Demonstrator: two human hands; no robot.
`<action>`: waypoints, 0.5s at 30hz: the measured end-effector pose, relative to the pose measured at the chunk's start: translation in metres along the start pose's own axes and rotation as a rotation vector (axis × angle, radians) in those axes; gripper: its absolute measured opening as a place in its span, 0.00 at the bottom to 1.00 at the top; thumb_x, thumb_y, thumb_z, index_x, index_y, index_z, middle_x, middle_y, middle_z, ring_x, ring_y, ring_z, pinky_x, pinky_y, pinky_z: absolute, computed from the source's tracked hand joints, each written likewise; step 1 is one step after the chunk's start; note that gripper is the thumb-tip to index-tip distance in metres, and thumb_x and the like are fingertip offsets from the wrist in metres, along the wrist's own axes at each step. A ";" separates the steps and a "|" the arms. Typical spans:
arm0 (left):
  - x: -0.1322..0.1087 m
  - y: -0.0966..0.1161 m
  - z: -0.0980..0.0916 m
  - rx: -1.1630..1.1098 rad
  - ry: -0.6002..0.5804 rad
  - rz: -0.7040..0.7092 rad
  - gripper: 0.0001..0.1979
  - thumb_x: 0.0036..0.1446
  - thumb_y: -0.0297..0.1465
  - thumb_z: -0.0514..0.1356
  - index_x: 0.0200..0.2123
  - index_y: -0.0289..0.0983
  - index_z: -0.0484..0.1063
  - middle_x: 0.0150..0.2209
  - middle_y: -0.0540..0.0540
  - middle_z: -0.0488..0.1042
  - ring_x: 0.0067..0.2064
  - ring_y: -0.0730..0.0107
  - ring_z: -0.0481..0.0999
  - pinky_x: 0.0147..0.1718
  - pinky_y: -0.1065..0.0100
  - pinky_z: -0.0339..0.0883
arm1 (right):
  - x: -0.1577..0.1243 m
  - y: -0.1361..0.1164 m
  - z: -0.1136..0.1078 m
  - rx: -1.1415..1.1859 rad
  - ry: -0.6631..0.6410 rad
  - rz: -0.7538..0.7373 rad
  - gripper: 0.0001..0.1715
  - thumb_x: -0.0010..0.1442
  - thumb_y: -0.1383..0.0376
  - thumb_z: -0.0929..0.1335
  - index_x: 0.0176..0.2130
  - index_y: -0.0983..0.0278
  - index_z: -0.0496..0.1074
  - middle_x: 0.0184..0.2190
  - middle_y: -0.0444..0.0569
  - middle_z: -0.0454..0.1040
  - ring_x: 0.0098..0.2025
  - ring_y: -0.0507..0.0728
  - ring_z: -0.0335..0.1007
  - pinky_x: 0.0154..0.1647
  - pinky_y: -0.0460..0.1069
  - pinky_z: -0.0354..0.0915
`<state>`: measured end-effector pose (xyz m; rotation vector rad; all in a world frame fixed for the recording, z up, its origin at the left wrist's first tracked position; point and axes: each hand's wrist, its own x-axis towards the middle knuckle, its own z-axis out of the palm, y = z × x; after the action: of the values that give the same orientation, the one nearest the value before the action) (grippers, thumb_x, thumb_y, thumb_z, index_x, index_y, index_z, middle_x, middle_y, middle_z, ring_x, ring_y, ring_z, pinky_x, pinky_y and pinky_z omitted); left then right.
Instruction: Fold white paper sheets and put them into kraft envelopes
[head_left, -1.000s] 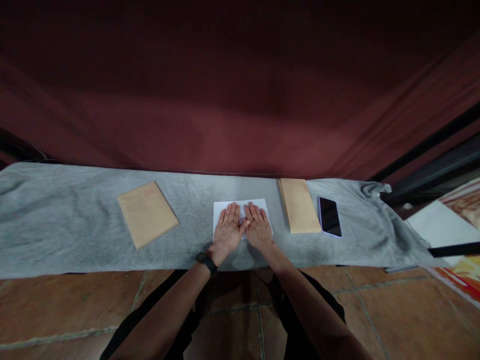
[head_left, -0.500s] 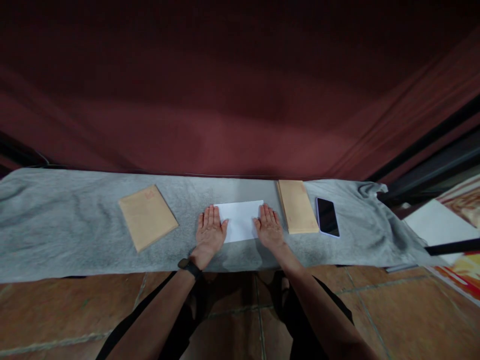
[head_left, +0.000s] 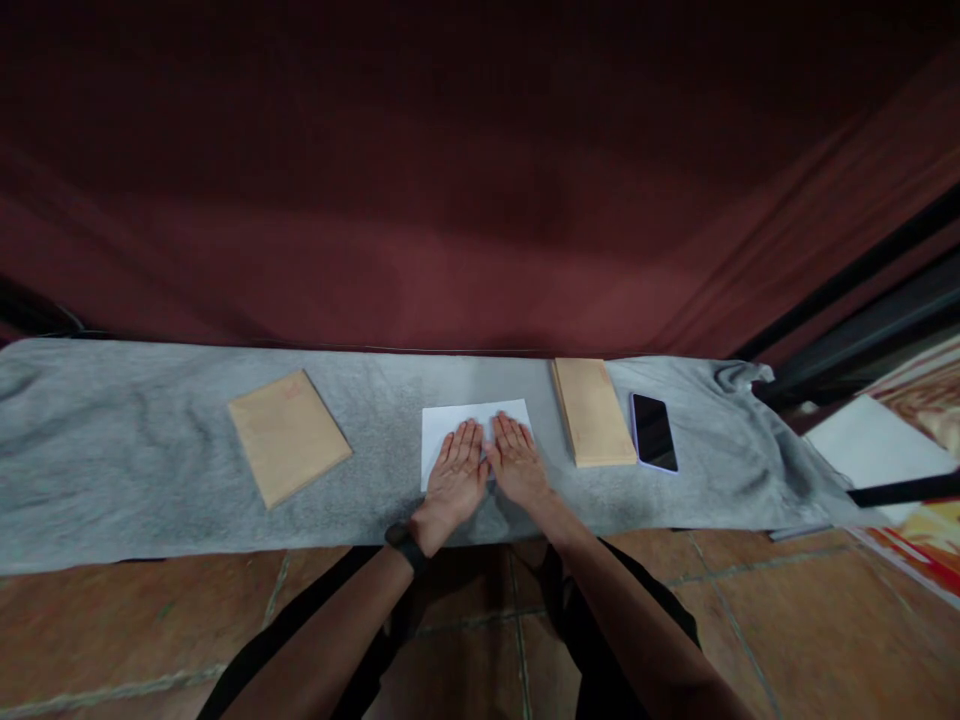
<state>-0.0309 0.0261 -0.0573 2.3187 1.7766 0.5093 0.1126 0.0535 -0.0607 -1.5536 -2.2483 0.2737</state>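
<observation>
A white sheet of paper (head_left: 435, 430) lies on the grey cloth in front of me, its long side running left to right. Flat on its middle rests my left hand (head_left: 456, 475), fingers stretched out and pointing away from me. My right hand (head_left: 517, 465) lies flat on the right part of the same sheet, its thumb close to the left hand; whether they touch I cannot tell. Neither hand grips anything. The hands cover much of the paper's centre and near edge.
The grey cloth (head_left: 382, 500) covers a long narrow bench against a dark red wall (head_left: 450, 280). Brown envelopes (head_left: 291, 435) lie tilted at the left. A stack of brown envelopes (head_left: 596, 415) and a phone (head_left: 655, 432) lie at the right.
Both hands have slid inward over the paper, from its left and right ends to near its middle. The left hand has moved right, uncovering the paper's left edge.
</observation>
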 end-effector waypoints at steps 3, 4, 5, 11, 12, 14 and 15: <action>-0.005 -0.013 -0.006 0.025 0.028 -0.037 0.31 0.69 0.37 0.45 0.71 0.31 0.51 0.72 0.35 0.52 0.74 0.57 0.47 0.71 0.50 0.43 | -0.006 0.014 -0.001 -0.023 0.118 0.050 0.34 0.73 0.56 0.56 0.69 0.73 0.56 0.70 0.64 0.55 0.72 0.64 0.50 0.71 0.64 0.50; -0.007 -0.016 -0.008 0.039 0.032 -0.059 0.32 0.69 0.39 0.45 0.71 0.31 0.51 0.72 0.35 0.52 0.74 0.56 0.47 0.71 0.50 0.42 | -0.007 0.018 -0.002 -0.027 0.150 0.067 0.34 0.73 0.56 0.56 0.69 0.74 0.56 0.70 0.65 0.55 0.72 0.66 0.51 0.70 0.65 0.50; -0.008 -0.019 -0.010 0.054 0.032 -0.084 0.32 0.69 0.40 0.45 0.71 0.31 0.51 0.72 0.35 0.52 0.74 0.56 0.47 0.71 0.50 0.42 | -0.008 0.022 -0.004 -0.029 0.172 0.087 0.34 0.73 0.56 0.57 0.69 0.74 0.57 0.70 0.66 0.56 0.71 0.67 0.52 0.69 0.65 0.52; -0.010 -0.026 -0.011 0.134 0.026 -0.167 0.35 0.69 0.44 0.46 0.72 0.30 0.50 0.72 0.34 0.49 0.74 0.53 0.45 0.71 0.48 0.40 | 0.000 0.024 -0.026 -0.080 0.084 0.280 0.35 0.68 0.60 0.62 0.67 0.75 0.59 0.57 0.70 0.71 0.59 0.71 0.68 0.59 0.64 0.63; -0.010 -0.026 -0.011 0.137 0.023 -0.166 0.35 0.69 0.44 0.45 0.72 0.30 0.49 0.73 0.34 0.49 0.74 0.53 0.45 0.70 0.48 0.40 | 0.002 0.024 -0.030 -0.080 0.064 0.310 0.34 0.67 0.61 0.63 0.66 0.75 0.60 0.55 0.69 0.72 0.57 0.70 0.69 0.58 0.62 0.64; -0.010 -0.025 -0.012 0.138 0.013 -0.164 0.35 0.69 0.44 0.45 0.72 0.30 0.49 0.72 0.34 0.49 0.74 0.52 0.45 0.70 0.48 0.40 | 0.006 0.024 -0.034 -0.066 0.033 0.364 0.31 0.67 0.61 0.63 0.64 0.73 0.64 0.52 0.67 0.74 0.53 0.68 0.72 0.55 0.59 0.66; -0.010 -0.025 -0.012 0.139 0.009 -0.164 0.35 0.69 0.44 0.45 0.72 0.30 0.50 0.72 0.33 0.49 0.74 0.52 0.45 0.70 0.48 0.40 | 0.008 0.024 -0.036 -0.057 0.021 0.388 0.29 0.66 0.60 0.64 0.62 0.71 0.66 0.51 0.66 0.75 0.52 0.67 0.74 0.53 0.58 0.67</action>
<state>-0.0599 0.0228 -0.0564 2.2328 2.0448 0.3812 0.1460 0.0676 -0.0357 -2.0079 -1.9399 0.2990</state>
